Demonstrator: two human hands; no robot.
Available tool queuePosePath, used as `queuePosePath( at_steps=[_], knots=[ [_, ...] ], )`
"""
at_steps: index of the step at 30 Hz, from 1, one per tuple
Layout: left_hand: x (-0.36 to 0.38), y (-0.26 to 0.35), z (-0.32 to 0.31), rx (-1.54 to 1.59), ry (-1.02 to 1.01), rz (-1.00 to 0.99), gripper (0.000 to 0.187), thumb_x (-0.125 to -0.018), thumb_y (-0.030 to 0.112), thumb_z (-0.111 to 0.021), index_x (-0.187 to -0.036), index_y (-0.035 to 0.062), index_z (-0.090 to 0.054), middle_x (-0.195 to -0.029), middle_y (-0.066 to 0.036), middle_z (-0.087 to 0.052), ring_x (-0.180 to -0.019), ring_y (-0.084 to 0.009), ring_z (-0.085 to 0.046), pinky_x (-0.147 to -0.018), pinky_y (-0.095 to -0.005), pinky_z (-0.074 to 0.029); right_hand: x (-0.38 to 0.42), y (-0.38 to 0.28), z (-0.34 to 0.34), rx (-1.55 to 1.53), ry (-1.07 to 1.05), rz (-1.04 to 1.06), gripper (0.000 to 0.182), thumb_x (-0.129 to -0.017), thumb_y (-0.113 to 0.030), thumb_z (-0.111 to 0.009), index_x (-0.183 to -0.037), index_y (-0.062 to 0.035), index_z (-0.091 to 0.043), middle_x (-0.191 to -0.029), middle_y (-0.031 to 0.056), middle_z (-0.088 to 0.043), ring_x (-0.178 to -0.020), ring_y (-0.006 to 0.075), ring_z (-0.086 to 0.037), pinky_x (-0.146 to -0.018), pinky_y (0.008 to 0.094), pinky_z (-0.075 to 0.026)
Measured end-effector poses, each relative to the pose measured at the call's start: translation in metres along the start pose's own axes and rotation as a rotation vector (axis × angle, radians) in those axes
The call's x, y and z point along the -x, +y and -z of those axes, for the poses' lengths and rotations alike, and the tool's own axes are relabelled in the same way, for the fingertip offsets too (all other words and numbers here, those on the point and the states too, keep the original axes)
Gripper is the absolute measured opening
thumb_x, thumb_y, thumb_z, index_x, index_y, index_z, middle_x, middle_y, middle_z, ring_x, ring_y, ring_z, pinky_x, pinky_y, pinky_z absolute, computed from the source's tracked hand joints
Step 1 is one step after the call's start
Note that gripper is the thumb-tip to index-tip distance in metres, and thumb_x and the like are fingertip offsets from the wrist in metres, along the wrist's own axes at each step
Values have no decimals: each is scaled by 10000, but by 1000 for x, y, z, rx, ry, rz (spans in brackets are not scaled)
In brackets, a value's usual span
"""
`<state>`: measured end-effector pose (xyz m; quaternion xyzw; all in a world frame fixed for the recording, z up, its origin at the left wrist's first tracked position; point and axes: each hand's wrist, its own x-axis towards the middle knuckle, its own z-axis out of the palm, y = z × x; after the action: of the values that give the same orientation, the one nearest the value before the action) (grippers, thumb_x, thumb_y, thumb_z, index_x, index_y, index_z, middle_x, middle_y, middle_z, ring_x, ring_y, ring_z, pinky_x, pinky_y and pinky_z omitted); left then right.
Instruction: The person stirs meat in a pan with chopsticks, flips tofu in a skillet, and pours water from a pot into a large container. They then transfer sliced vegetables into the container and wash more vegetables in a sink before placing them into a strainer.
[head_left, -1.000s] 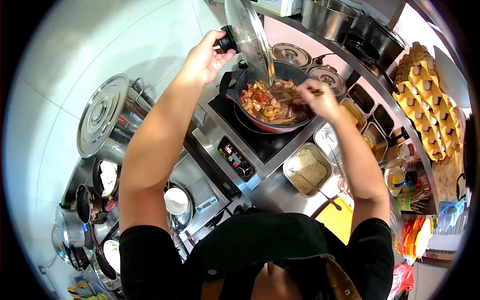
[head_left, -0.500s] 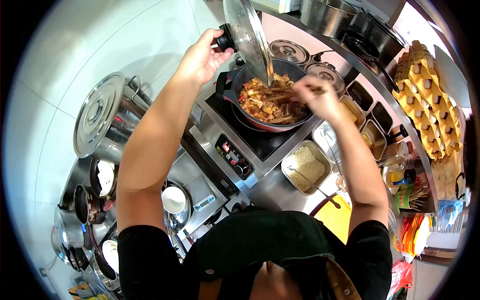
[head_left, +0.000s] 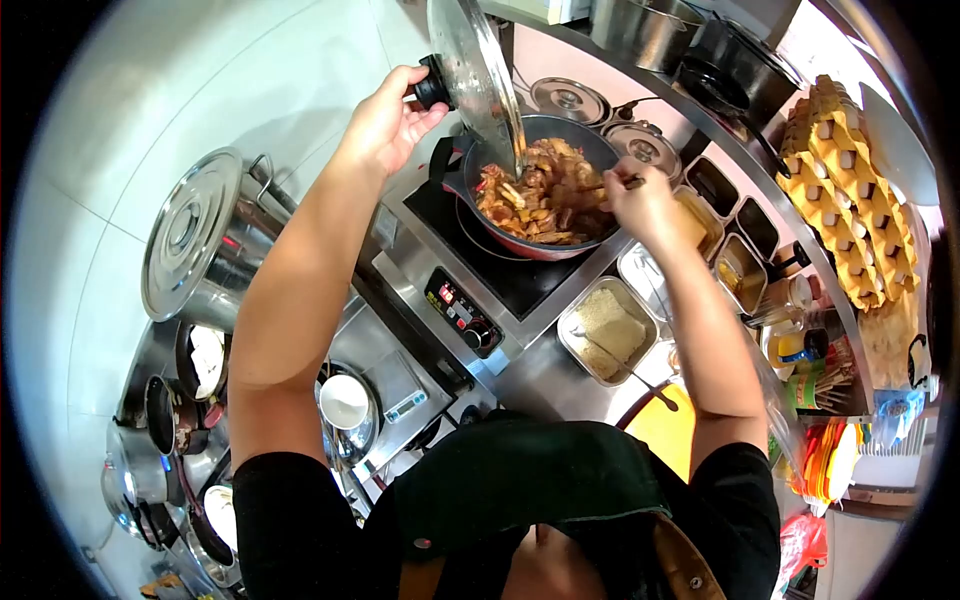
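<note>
1. At the view's eleven o'clock, the left hand [head_left: 390,120] is clamping its fingers on the knob [head_left: 430,84] of a tilted glass lid [head_left: 475,75] (its upper edge is running out of view).
2. At one o'clock, the pot [head_left: 580,140] of food [head_left: 540,205] is sitting on a cooktop [head_left: 490,270]; the lid is partly hiding its ten-o'clock side.
3. At the pot's three o'clock, the right hand [head_left: 640,200] is gripping a thin tool [head_left: 636,183] in its fingers; the lower end is blurring.

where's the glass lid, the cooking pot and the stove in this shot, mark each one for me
Glass lid [head_left: 474,85]: head view, on its clear pane
Cooking pot [head_left: 591,143]: head view, on its dark inner wall
Stove [head_left: 515,286]: head view, on its black top
</note>
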<state>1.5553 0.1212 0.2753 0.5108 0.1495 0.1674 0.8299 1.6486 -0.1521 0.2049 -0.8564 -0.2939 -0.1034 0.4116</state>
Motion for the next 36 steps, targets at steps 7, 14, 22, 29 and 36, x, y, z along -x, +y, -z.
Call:
queuePosePath(
  at_steps=[7,14,22,29,36],
  knots=[
    [3,-5,-11,17,-3,-5,270,-756,195,-561,-873,-37,-490,-787,-98,-525,-652,-158,-539,-596,-204,-494,-1,8,-13,-422,102,-31,157,-777,-120,-535,-691,10,-553,-550,95,-574,-493,139,-551,-481,250,-429],
    [6,-5,-21,-9,7,11,270,-757,199,-561,-875,-35,-496,-781,-95,-526,-647,-157,-541,-595,-206,-495,5,-5,-53,-482,-206,63,151,-754,-128,-598,-690,6,-567,-660,131,-586,-629,228,-575,-576,296,-436],
    [6,-4,-14,-22,2,7,265,-752,199,-567,-871,-31,-508,-795,-103,-538,-649,-159,-548,-600,-206,-500,3,-10,-20,99,-439,701,86,-711,-101,-589,-709,-30,-541,-670,144,-568,-643,315,-558,-573,381,-454],
    [6,-3,-8,-13,-7,-4,265,-752,197,-567,-872,-34,-515,-790,-97,-540,-660,-149,-552,-603,-198,-501,-7,-27,45,-239,-3,-103,200,-822,-187,-525,-838,-1,-596,-612,84,-587,-485,126,-573,-426,236,-439],
    [4,-6,-20,-10,7,8,267,-746,206,-576,-854,-31,-516,-791,-98,-540,-656,-162,-553,-605,-208,-500,1,45,2,-747,125,-428,229,-844,-190,-479,-762,22,-510,-652,114,-571,-496,173,-580,-436,248,-483]
  ],
)
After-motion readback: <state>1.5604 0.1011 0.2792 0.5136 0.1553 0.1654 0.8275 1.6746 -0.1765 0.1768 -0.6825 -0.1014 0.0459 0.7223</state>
